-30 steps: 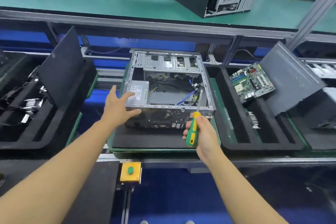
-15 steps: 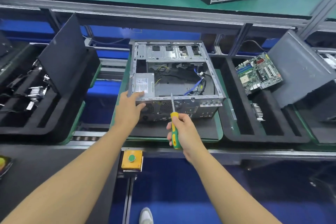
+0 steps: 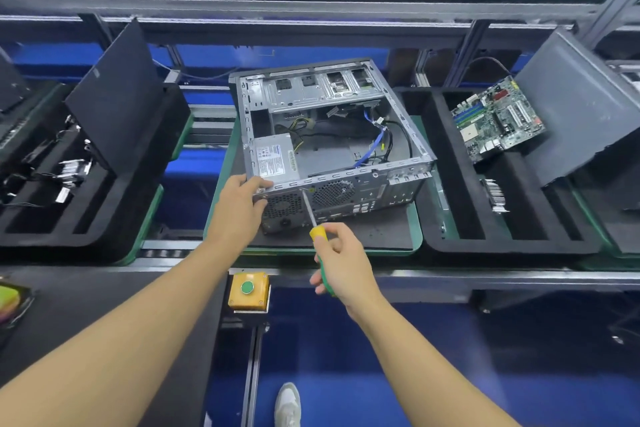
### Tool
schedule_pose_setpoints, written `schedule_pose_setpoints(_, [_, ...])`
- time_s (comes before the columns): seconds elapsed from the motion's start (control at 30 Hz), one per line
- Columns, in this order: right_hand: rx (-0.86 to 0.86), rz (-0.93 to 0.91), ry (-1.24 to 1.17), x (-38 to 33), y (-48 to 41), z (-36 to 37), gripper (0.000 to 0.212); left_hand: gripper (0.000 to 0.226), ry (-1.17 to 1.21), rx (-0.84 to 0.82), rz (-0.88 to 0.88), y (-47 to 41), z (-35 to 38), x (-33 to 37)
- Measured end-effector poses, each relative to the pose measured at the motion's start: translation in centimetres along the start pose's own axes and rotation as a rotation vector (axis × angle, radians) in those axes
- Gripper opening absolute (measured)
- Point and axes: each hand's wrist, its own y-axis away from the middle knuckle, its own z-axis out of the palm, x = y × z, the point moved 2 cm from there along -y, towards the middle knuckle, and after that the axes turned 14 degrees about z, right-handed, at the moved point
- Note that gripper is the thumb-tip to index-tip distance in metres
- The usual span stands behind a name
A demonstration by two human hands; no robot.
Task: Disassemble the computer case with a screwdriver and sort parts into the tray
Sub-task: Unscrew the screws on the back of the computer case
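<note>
At the near-left top corner of the computer case (image 3: 332, 135), the left hand (image 3: 239, 208) grips the rear rim, fingers curled over the edge, bracing the chassis. To the right of that corner, the right hand (image 3: 343, 263) is wrapped round the yellow-and-green handle of the screwdriver (image 3: 317, 231). The shaft runs up to the top edge of the rear panel, between the power supply grille and the round fan grille (image 3: 332, 192). Whether the tip is seated in a screw head cannot be determined. The step in hand appears to be releasing a rear-panel screw that retains the power supply unit (image 3: 273, 158). Align the shaft square to the screw, press inward before turning, and hold the case firm so that it cannot pivot. The case lies open side up, skewed on a green-edged carrier (image 3: 417, 236). Just right of the case, a foam-lined tray (image 3: 446, 184) holds a motherboard (image 3: 498, 120). The power supply label carries print too small to read, and no brand is legible on the case.
</note>
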Motion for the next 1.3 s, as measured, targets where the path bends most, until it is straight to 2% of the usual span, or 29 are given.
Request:
schedule_pose_setpoints(0.3, [0.112, -0.024, 0.053, 0.4, -0.7, 0.8, 0.008, 0.026, -0.029, -0.009, -0.039, -0.1, 0.3, 0.1])
schedule_pose_setpoints(0.5, [0.309, -0.169, 0.359, -0.3, -0.1, 0.7, 0.016, 0.026, -0.01, 0.01, -0.056, 0.0, 0.3, 0.3])
schedule_pose_setpoints(0.73, [0.352, -0.165, 0.399, -1.2, 0.4, 0.6, 0.021, 0.027, 0.017, 0.016, -0.064, 0.2, 0.0, 0.7])
schedule_pose_setpoints(0.97, [0.537, -0.234, 0.679, -1.4, 0.7, -0.1, 0.026, 0.029, 0.036, 0.02, -0.058, 0.2, -0.1, 0.7])
schedule_pose_setpoints(1.03, [0.478, -0.199, 0.578, -1.2, 0.5, 0.2, 0.023, 0.029, 0.033, 0.025, -0.056, 0.2, -0.1, 0.7])
schedule_pose_setpoints(1.13, [0.297, -0.043, 0.121, -0.8, 0.4, 1.3, 0.016, 0.028, 0.04, 0.037, -0.054, 0.2, -0.1, 0.7])
schedule_pose_setpoints(1.17, [0.303, -0.039, 0.099, -0.7, 0.4, 1.6, 0.014, 0.028, 0.04, 0.035, -0.054, 0.2, -0.1, 0.7])
schedule_pose_setpoints(1.23, [0.371, -0.066, 0.279, -0.6, 0.4, 2.0, 0.011, 0.029, 0.024, 0.013, -0.048, 0.3, 0.0, 0.8])
schedule_pose_setpoints(1.3, [0.38, -0.019, 0.407, -1.0, 0.2, 2.4, 0.022, 0.027, -0.077, -0.007, -0.012, 0.3, -0.1, 0.9])
